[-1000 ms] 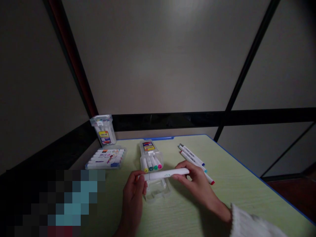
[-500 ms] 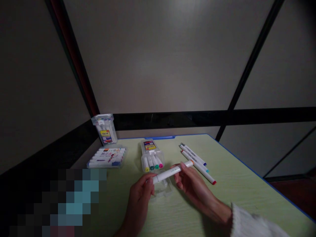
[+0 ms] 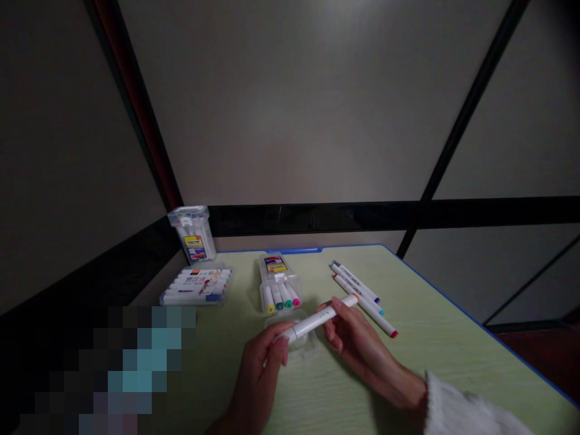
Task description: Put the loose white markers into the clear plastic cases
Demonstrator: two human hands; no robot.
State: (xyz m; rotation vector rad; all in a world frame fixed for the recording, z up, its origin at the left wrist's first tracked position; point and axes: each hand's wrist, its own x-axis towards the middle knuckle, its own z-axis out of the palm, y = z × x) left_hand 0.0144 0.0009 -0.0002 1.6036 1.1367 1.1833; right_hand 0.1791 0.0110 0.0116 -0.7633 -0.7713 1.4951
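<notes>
A white marker (image 3: 315, 319) with an orange end is held slantwise over the table between both hands. My left hand (image 3: 265, 356) pinches its lower left end between thumb and fingers. Near the orange end, my right hand (image 3: 356, 335) grips it with the thumb on top. Below the marker lies a clear plastic lid (image 3: 306, 344), partly hidden by the marker and my left hand. Just beyond, a clear marker case (image 3: 277, 275) lies with yellow, dark green, green and pink marker ends showing at its open front.
Several white markers lie side by side to the right, among them a red-ended marker (image 3: 369, 309). At the back left stands a clear box of markers (image 3: 194, 235), with a flat marker pack (image 3: 197, 285) in front. A blue edge borders the pale green table (image 3: 444, 344).
The left end of the marker has shifted slightly to the right and down with my left hand. Both hands keep their hold, and the other things lie as before.
</notes>
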